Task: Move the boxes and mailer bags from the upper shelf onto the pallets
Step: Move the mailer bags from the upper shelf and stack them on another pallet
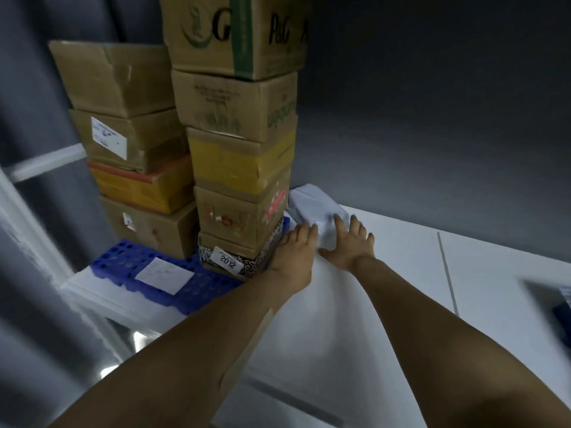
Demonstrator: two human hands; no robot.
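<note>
Left stack (133,143): four cardboard boxes piled at the far left corner of the pallet, top one dented.
Blue pallet (136,261): perforated plastic, laid on the left end of the white shelf (401,288).
Paper sheet (163,274): lying flat near the pallet's front edge.
Right stack (241,149): taller pile of boxes along the pallet's right edge, topmost cut off by the frame.
Bottom box (228,259): patterned tape around it, white label reading "2012".
Left hand (295,245): fingers out straight, tips touching the bag's near left corner, gripping nothing.
Mailer bag (315,208): white, lying at the shelf's far edge, just beside the right stack.
Right hand (349,239): spread wide, fingers laid over the bag's near end, thumb stretched along the shelf below it.
Dark object (562,307): at the shelf's right edge, too blurred to identify, possibly another bag.
</note>
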